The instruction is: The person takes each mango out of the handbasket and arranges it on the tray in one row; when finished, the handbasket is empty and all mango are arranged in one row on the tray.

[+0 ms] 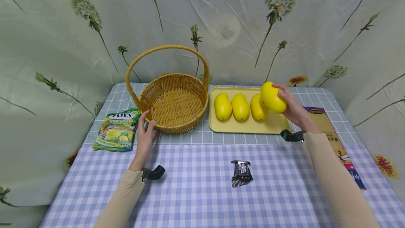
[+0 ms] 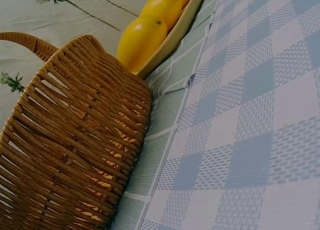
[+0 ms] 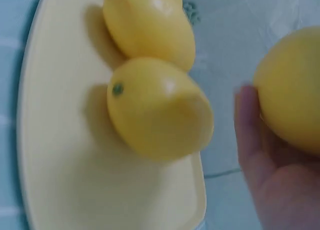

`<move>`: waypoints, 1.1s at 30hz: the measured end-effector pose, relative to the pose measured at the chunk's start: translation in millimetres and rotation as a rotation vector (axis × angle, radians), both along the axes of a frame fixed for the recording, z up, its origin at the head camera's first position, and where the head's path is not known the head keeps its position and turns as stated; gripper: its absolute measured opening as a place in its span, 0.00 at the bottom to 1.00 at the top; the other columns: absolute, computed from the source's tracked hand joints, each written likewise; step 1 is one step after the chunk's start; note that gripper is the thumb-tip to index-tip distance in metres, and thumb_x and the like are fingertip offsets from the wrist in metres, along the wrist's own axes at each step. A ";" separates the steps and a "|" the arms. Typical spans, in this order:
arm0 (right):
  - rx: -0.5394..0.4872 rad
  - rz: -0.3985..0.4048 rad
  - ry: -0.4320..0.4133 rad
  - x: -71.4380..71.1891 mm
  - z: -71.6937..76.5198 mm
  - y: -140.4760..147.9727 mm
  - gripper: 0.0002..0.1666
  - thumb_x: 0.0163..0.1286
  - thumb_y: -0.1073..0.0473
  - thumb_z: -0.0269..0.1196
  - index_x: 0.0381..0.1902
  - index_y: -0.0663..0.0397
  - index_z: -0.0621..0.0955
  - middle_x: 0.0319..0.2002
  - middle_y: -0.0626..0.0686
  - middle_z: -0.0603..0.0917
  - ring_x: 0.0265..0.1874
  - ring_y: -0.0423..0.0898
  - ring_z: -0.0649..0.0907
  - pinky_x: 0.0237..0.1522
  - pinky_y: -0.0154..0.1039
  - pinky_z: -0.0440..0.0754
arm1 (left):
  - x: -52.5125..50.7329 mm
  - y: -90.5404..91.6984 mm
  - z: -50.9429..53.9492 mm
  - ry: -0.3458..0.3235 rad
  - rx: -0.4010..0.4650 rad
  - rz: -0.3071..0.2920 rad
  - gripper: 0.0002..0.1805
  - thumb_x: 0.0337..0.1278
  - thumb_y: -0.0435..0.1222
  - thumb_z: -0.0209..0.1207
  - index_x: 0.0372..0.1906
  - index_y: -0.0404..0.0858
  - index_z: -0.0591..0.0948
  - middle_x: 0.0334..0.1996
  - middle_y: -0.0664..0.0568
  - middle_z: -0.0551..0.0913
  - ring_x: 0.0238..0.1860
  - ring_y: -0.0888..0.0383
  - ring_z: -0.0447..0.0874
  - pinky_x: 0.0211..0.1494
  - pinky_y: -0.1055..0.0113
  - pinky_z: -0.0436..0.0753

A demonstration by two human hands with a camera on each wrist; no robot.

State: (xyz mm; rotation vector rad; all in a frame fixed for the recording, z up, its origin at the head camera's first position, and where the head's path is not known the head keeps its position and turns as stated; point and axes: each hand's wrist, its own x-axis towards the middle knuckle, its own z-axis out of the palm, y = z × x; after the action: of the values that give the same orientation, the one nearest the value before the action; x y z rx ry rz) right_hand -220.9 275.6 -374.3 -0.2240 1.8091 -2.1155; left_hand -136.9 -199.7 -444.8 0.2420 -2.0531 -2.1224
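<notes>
My right hand (image 1: 294, 108) holds a yellow mango (image 1: 273, 97) above the right part of a pale yellow tray (image 1: 278, 126). In the right wrist view, the thumb and palm lie against this mango (image 3: 295, 89), whose far side is cut off. Three more mangoes lie in a row on the tray, the nearest one (image 3: 155, 109) showing a green stem spot. At the front left of a round wicker basket (image 1: 177, 110) with a tall handle, my left hand (image 1: 145, 138) grips the rim with thumb and fingers. Only the basket's woven side (image 2: 75, 135) shows in the left wrist view, without the hand.
A green candy bag (image 1: 117, 131) lies left of the basket. Nearer the front is a small black packet (image 1: 242, 173) on the checked tablecloth (image 1: 196, 192). A flat printed package (image 1: 332, 140) lies partly under the right forearm. Behind the table hangs a flowered curtain (image 1: 227, 27).
</notes>
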 end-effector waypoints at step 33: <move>0.666 -0.284 0.046 -0.2 -42.7 18.5 0.30 0.79 0.51 0.40 0.74 0.56 0.54 0.71 0.69 0.49 0.64 0.68 0.58 0.63 0.63 0.60 | 1.9 1.7 6.1 0.004 0.008 -0.004 0.27 0.75 0.36 0.42 0.74 0.42 0.53 0.74 0.49 0.45 0.68 0.43 0.58 0.62 0.45 0.69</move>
State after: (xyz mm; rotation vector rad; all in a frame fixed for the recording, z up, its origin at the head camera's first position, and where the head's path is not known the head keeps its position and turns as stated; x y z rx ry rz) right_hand -221.1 294.1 -416.9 0.1642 2.5707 -1.5402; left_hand -135.0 -198.1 -438.8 0.2349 -2.0453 -2.1316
